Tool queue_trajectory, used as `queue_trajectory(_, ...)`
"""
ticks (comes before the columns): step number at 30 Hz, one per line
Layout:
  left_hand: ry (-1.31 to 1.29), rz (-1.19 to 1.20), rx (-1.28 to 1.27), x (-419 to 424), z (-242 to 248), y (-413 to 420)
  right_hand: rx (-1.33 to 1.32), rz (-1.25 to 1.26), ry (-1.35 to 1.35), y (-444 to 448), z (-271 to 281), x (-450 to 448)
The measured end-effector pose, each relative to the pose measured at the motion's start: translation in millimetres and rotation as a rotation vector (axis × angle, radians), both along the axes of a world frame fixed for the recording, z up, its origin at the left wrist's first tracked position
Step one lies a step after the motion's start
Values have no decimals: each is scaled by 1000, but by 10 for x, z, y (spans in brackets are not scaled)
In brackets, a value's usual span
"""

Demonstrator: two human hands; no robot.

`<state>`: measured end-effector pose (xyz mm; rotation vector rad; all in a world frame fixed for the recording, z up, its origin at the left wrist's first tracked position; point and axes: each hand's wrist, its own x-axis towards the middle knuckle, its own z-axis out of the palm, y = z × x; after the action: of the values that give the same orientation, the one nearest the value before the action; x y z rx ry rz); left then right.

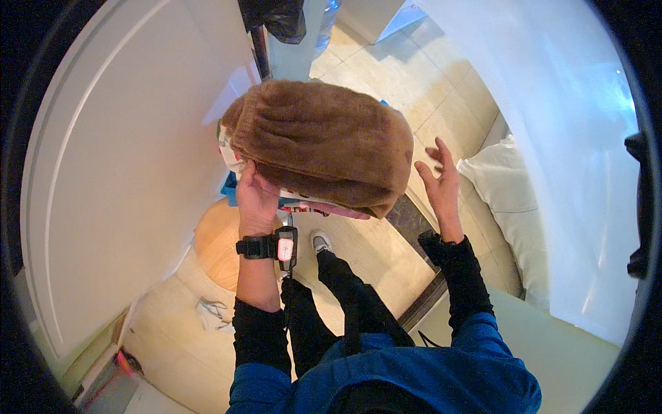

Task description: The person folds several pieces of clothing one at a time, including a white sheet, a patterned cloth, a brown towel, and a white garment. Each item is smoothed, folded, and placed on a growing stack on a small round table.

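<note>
A folded brown plush garment or blanket [326, 139] with gathered folds lies on top of a stack of folded cloths. Below it, edges of patterned white fabric [227, 147], blue cloth [229, 189] and pink cloth [346, 209] stick out. My left hand [257, 199] grips the stack at its near left corner, the thumb against the brown cloth's edge; the other fingers are partly hidden. Off the right end of the stack, my right hand [441, 178] is apart from it, fingers spread and holding nothing.
A round wooden stool top [214, 248] is below the stack, beside a white panel [129, 155]. A dark threshold strip [411, 220] crosses the tiled floor. On the right are a white pillow-like bundle [507, 181] and a glossy white surface [579, 155]. A black bag [283, 23] hangs ahead.
</note>
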<state>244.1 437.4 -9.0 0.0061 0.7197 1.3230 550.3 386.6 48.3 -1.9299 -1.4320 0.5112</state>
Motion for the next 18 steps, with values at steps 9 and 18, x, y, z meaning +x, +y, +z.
queue_trajectory(9, -119, -32, 109, -24, -421, -33, 12, 666, -611, 618, -661, -1065)
queue_trajectory(18, -74, 133, 132, -139, -517, -201, 14, 690, -696, 809, -866, -1125)
